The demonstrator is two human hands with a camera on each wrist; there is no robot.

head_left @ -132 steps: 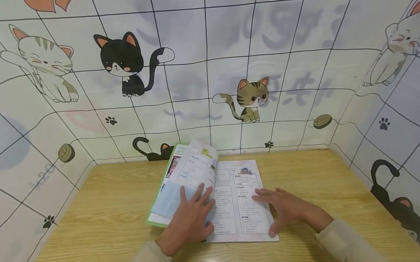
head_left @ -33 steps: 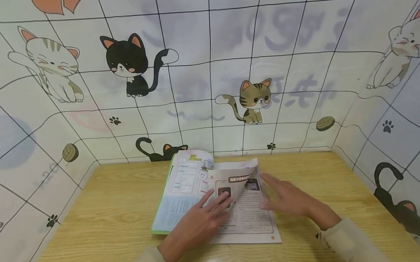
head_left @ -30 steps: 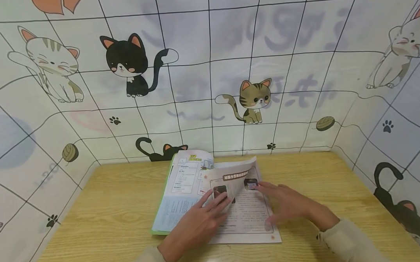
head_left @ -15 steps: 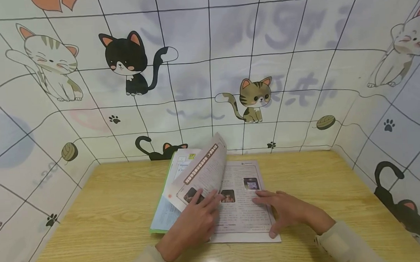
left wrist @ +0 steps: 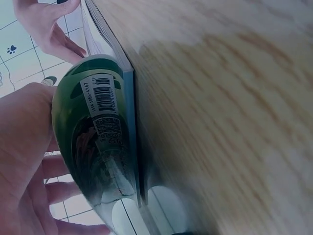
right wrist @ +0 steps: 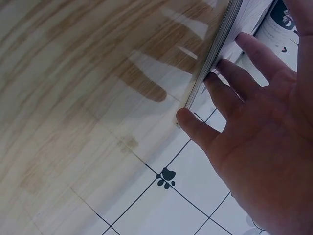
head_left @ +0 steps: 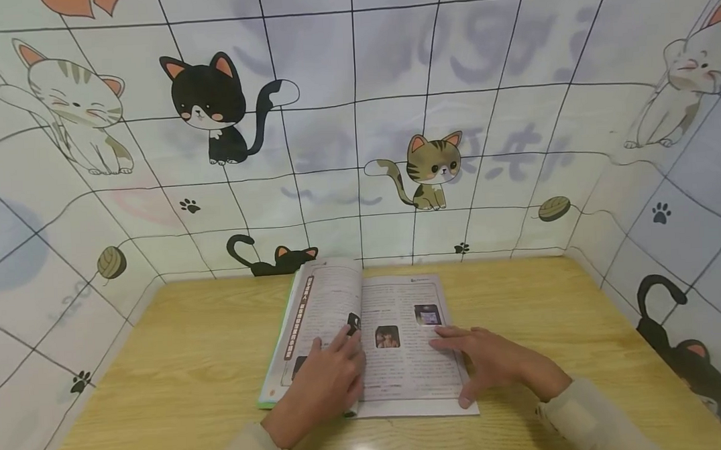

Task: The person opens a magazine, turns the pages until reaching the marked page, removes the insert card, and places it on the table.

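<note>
An open magazine (head_left: pixel 409 370) lies on the wooden table, with printed text and small photos on both pages. My left hand (head_left: pixel 325 381) rests on its left page near the spine, fingers extended. At the right page's outer edge is my right hand (head_left: pixel 499 360), its fingers spread over the margin and its thumb at the lower right edge. In the left wrist view the magazine's green cover (left wrist: pixel 93 132) with a barcode bulges up beside the left hand (left wrist: pixel 29 161). The right wrist view has the right hand's fingertips (right wrist: pixel 212 78) touching the stacked page edges.
The wooden table (head_left: pixel 179 367) extends to both sides of the magazine. Behind it and at both sides stand white walls (head_left: pixel 332 139) with a black grid and cartoon cats.
A page has turned over from right to left and now lies on the left side. The left hand moved left with it; the right hand came down onto the right page's edge.
</note>
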